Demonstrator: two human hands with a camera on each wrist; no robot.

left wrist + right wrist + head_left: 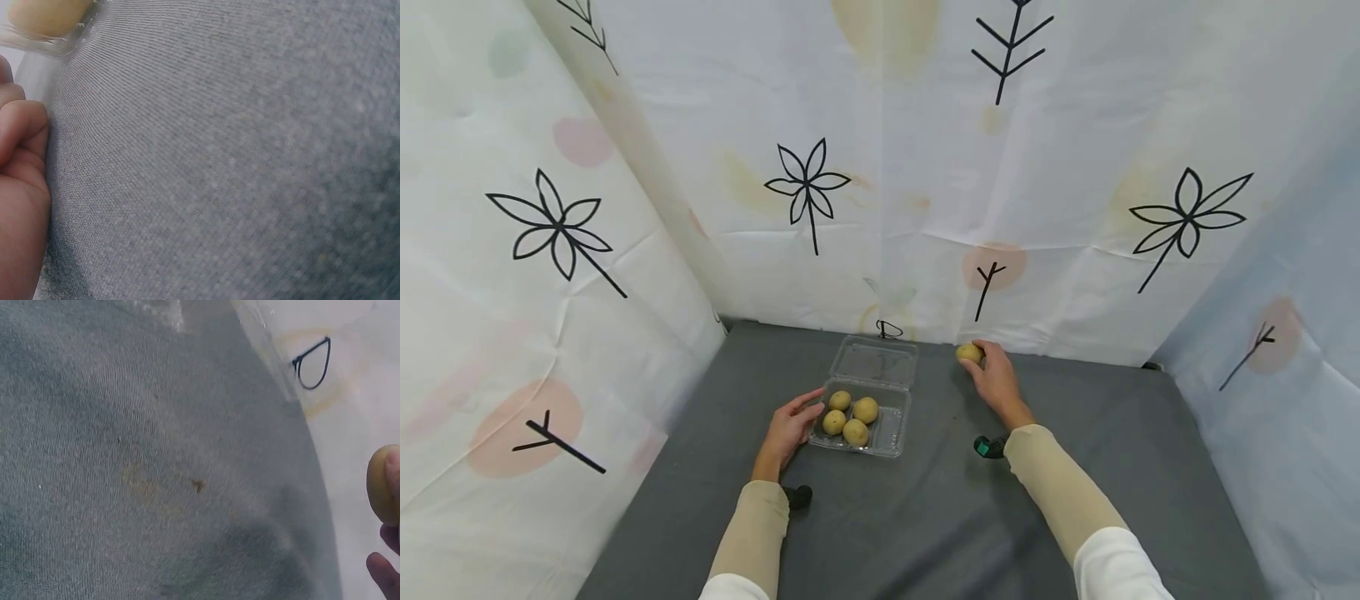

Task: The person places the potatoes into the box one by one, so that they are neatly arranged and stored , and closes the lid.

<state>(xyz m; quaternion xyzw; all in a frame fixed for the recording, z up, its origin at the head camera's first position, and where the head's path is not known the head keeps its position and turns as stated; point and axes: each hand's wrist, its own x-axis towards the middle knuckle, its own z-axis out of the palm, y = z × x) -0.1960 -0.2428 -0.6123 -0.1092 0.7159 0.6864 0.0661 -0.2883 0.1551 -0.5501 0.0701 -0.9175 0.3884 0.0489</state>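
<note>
A clear plastic clamshell container [891, 429] lies with its lid [874, 362] folded back toward the rear wall. Several small yellow potatoes [855, 432] sit in the left part of its base. My left hand [786, 432] holds the container's left edge; the left wrist view shows curled fingers [25, 125] beside the cloth, with a container corner above them. Off to the right of the lid, my right hand [998, 385] pinches one potato [968, 353] between thumb and fingers. In the right wrist view that potato [380, 486] shows at the right edge, partly covered by a finger.
Dark grey cloth [925, 517] covers the table. White patterned fabric [895, 208] hangs at the back and both sides, close behind the lid. A small brown mark [197, 484] shows on the cloth. Dark wrist devices [988, 447] are worn on both wrists.
</note>
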